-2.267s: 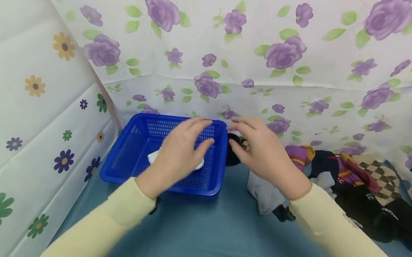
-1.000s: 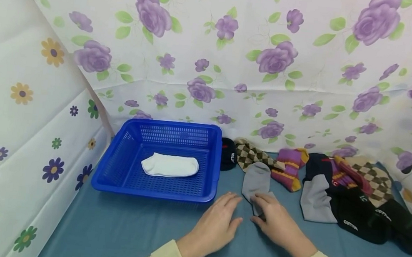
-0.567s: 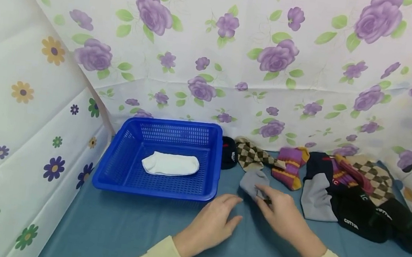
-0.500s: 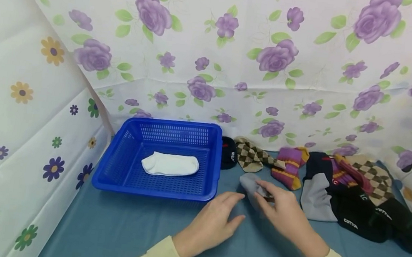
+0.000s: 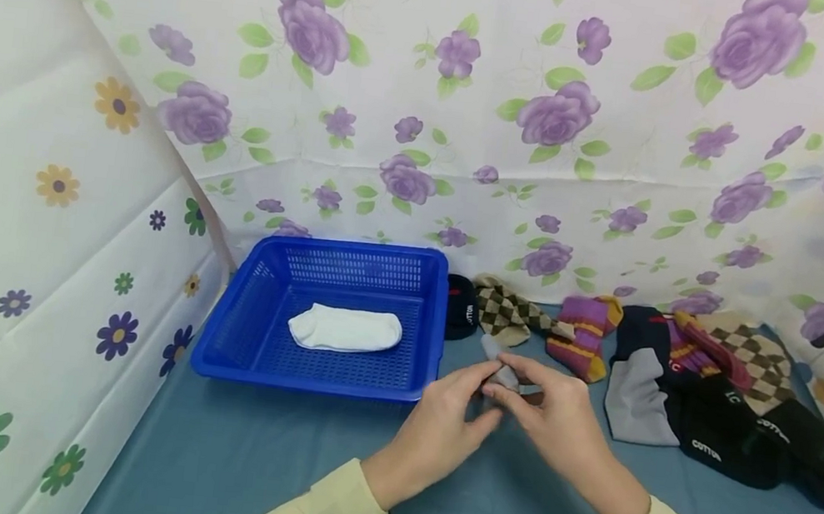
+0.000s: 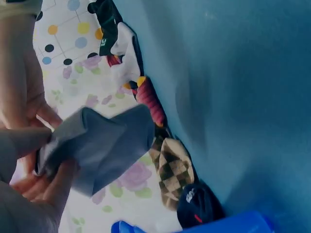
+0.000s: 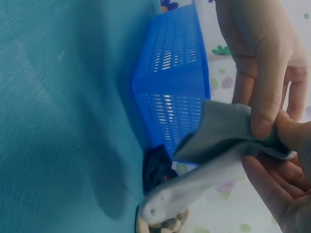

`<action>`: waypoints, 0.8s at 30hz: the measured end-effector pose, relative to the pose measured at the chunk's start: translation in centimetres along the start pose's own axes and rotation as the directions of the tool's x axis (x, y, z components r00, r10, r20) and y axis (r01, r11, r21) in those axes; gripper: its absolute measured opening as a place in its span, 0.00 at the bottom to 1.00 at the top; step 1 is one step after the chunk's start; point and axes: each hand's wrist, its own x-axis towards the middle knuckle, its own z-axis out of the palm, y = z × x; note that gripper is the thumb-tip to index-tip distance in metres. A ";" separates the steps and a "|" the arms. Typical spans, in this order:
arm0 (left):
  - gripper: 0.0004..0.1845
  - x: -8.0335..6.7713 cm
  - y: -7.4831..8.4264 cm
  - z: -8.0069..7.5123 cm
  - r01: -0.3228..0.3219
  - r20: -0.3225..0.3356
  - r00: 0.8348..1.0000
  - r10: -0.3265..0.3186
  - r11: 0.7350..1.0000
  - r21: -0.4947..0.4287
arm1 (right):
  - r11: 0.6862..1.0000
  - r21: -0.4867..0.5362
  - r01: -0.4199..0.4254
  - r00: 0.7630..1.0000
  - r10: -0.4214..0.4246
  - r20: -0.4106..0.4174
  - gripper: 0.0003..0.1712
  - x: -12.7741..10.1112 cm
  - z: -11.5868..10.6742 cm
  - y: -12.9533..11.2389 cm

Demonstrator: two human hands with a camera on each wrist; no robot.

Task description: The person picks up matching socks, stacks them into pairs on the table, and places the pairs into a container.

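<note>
Pinching grey sock (image 5: 499, 372) w/ left hand (image 5: 443, 428) & right hand (image 5: 561, 428); fingertips meeting.

Grey sock (image 5: 499, 372), soft and crumpled, lifted off blue surface, hanging limp just right of basket's near corner.

Staged home-laundry setup, likely a recording booth rather than a lived-in room. Floral plastic sheets (image 5: 475, 88) with purple roses hang as back wall, a daisy-print sheet (image 5: 47, 210) closes the left side. Worktop (image 5: 270, 460) covered in blue cloth. Blue plastic basket (image 5: 258, 358) and a heap of mixed socks (image 5: 708, 380) point to household sorting.
</note>
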 end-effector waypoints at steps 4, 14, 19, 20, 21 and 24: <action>0.16 0.6 -0.1 -1.0 -0.042 -0.033 0.999 0.042 0.999 0.000 | 0.999 -0.005 0.038 0.999 -0.038 0.010 0.24 0.0 -0.4 0.4; 0.12 2.7 0.3 -3.9 -0.099 -0.051 0.993 0.106 0.986 0.133 | 0.994 -0.048 0.098 0.995 -0.098 -0.005 0.16 0.5 -1.4 1.1; 0.11 3.5 0.4 -4.7 -0.119 -0.059 0.990 0.128 0.984 0.133 | 0.999 -0.035 0.035 0.996 -0.033 0.078 0.20 0.5 -0.8 2.3; 0.11 3.6 0.4 -4.8 -0.125 -0.059 0.989 0.133 0.984 0.129 | 0.999 -0.030 0.022 0.994 -0.018 0.110 0.20 0.5 -0.5 2.7; 0.11 3.8 0.4 -4.9 -0.130 -0.060 0.989 0.139 0.983 0.128 | 1.000 -0.025 0.010 0.990 -0.007 0.140 0.21 0.4 -0.1 3.2; 0.11 4.0 0.5 -5.1 -0.135 -0.054 0.988 0.143 0.982 0.129 | 1.000 -0.018 -0.015 0.980 0.018 0.199 0.19 0.1 0.8 4.6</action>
